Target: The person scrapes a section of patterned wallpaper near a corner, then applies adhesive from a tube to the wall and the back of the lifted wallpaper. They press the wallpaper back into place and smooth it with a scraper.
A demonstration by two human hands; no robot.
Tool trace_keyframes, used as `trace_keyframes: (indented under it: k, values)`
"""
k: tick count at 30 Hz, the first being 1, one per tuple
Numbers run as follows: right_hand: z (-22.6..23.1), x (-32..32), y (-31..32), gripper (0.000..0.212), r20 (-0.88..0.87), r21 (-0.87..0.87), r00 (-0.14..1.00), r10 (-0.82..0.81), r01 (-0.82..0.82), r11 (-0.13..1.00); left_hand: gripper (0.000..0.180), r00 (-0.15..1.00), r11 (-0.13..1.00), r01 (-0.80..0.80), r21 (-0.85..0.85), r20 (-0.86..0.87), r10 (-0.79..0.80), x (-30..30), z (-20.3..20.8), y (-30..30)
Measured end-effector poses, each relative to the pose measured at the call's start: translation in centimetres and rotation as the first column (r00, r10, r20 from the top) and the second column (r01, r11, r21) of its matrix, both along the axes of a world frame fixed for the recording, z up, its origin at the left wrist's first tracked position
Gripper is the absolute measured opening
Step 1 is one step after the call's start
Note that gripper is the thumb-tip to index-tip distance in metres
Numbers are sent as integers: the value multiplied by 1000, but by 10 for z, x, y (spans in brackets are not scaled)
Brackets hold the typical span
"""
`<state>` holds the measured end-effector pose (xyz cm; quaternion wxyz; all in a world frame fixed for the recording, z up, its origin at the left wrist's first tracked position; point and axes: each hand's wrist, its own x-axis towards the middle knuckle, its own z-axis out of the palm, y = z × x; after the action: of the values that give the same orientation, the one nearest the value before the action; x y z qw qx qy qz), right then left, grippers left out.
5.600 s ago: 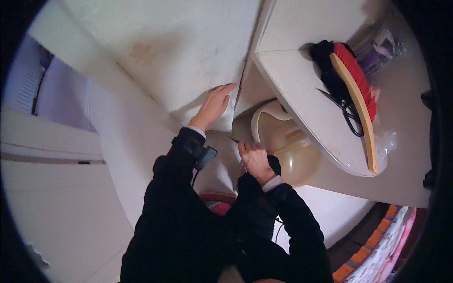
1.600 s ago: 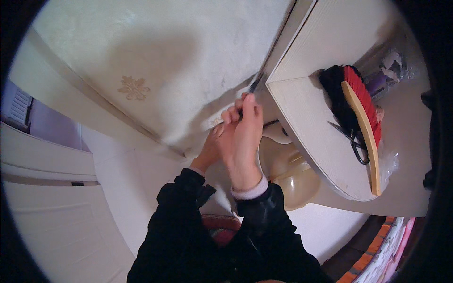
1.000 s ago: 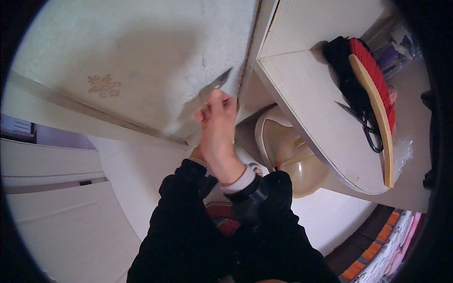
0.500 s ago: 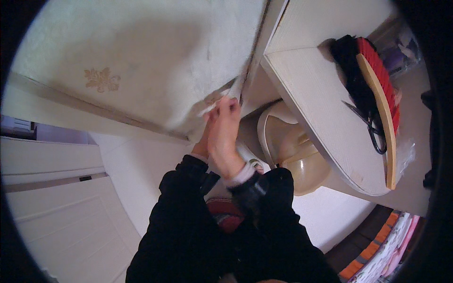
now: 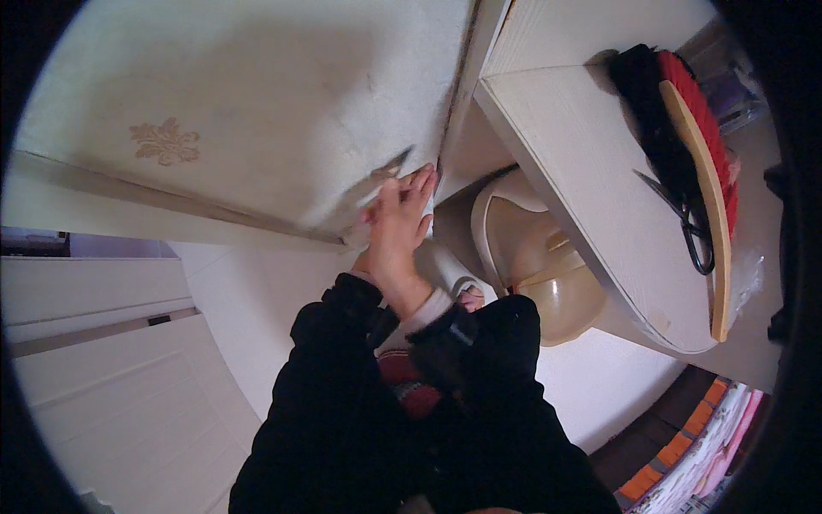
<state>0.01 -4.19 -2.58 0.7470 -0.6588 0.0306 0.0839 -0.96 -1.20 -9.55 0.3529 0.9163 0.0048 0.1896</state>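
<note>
A cream wall covering (image 5: 257, 94) with a brown flower motif fills the upper left. Near its lower right corner is a dark torn-looking patch (image 5: 396, 163). My right hand (image 5: 401, 227) reaches up beside this patch, its fingers stretched out and laid against the surface next to the corner. Behind it, my left hand (image 5: 363, 254) is mostly covered by the right. Only part of it shows, at the lower edge of the covering, and its fingers are hidden. A small white piece (image 5: 429, 206) shows just beside my right fingers; what it is I cannot make out.
On the rounded shelf (image 5: 565, 171) to the right lie a brush (image 5: 698, 171) with a wooden handle and red and black bristles, and black-handled scissors (image 5: 689, 227). Beneath stands a beige plastic bin (image 5: 556, 291). A white cabinet door (image 5: 128, 394) is at lower left.
My right hand's fingers have gone from bunched to stretched out against the surface. A light loose bit by the fingertips no longer shows there. The view has shifted slightly.
</note>
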Motion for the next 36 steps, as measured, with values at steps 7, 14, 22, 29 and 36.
trace_keyframes:
  k: [7,14,22,29,36]
  values:
    - [5,-5,-4,49,-182,166,983,3,28,986,52,1000,1000,-7,-1,-1,7,0,0,0]
    - [34,4,-10,37,-222,252,975,33,25,967,52,1000,1000,-3,9,-10,3,-4,-1,-1]
    - [18,-9,-11,55,-170,176,983,71,-41,984,52,1000,1000,-7,5,-11,7,-10,-6,-6]
    - [-11,6,-4,59,-324,680,943,73,178,711,52,1000,1000,-18,-5,-5,18,-6,-14,-7]
    - [-33,-13,-12,66,-1,360,996,92,-86,929,52,998,998,-31,-63,54,34,1,-30,-21]
